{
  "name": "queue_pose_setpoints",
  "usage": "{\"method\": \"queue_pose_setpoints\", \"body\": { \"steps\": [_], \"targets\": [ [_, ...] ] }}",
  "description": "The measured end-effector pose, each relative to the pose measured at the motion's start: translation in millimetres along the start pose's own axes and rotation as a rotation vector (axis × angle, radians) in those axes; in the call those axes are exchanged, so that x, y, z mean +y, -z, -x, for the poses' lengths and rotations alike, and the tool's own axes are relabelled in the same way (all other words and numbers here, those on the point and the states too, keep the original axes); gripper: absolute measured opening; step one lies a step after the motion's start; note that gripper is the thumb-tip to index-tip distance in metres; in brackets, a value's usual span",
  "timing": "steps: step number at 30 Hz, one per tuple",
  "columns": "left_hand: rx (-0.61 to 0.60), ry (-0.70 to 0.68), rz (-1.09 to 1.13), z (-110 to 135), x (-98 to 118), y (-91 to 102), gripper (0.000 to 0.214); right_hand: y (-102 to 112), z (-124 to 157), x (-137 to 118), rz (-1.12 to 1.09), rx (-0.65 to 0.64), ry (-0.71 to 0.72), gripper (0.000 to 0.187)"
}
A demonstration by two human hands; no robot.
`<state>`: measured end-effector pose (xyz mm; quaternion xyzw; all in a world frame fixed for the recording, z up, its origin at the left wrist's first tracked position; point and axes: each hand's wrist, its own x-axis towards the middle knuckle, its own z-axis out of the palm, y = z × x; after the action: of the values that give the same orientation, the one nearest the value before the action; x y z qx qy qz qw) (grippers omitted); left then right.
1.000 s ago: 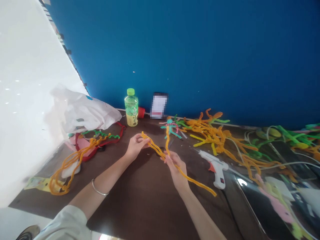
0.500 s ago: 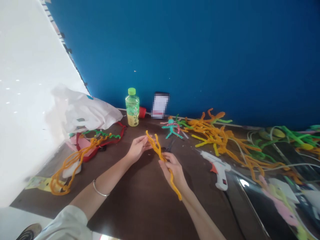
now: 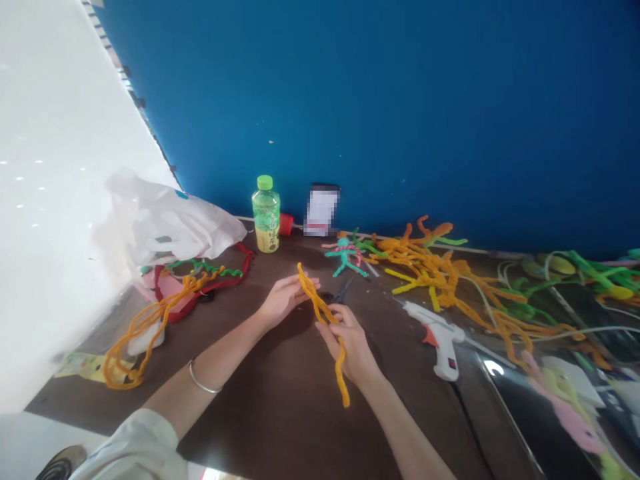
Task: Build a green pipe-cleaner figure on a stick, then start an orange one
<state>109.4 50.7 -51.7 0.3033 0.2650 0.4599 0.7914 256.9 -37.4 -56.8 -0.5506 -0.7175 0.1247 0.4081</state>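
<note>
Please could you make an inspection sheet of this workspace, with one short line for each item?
surface: dark brown table, scattered with craft materials
job's things: twisted orange pipe cleaners, held between both hands
clutter: orange pipe cleaner pile, teal pipe cleaner figure, white glue gun, dark scissors, green-capped bottle, white plastic bag
hands: left hand touches the pipe cleaners; right hand grips them
cables: white cable at right; black cable near the front edge
surroundings: blue wall behind the table

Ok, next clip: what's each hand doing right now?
Left hand: closed, holding the twisted orange pipe cleaners near their upper end.
Right hand: closed, holding them lower down.
</note>
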Motion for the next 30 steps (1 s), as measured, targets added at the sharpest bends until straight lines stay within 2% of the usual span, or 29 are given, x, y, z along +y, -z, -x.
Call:
{"method": "queue_pose_setpoints", "body": {
  "steps": [4, 10, 15, 22, 26, 30],
  "targets": [
    [-0.064, -0.007, 0.002, 0.5, -0.5, -1.1, 0.025, -2.4, 1.2, 1.8, -0.001, 0.014, -0.011, 0.041],
    [0.061, -0.036, -0.09, -1.2, -5.4, 0.7, 0.027, -1.7, 1.2, 1.3, -0.007, 0.008, -0.011, 0.041],
    [0.044, -0.064, -0.1, -2.7, -2.3, 5.5, 0.026, 4.1, -0.5, 5.6, -0.001, -0.006, -0.037, 0.033],
    [0.019, -0.063, -0.083, -4.6, 3.0, 10.6, 0.027, 17.1, -3.9, 11.7, 0.04, 0.044, -0.085, 0.026],
    [0.051, -0.033, -0.06, -4.3, 7.3, 10.5, 0.025, 23.5, -4.8, 17.5, 0.038, 0.05, -0.084, 0.014],
    [0.085, -0.048, -0.028, -5.0, 8.9, 10.4, 0.023, 25.8, -5.7, 23.2, -0.004, 0.086, -0.089, 0.013]
  ]
}}
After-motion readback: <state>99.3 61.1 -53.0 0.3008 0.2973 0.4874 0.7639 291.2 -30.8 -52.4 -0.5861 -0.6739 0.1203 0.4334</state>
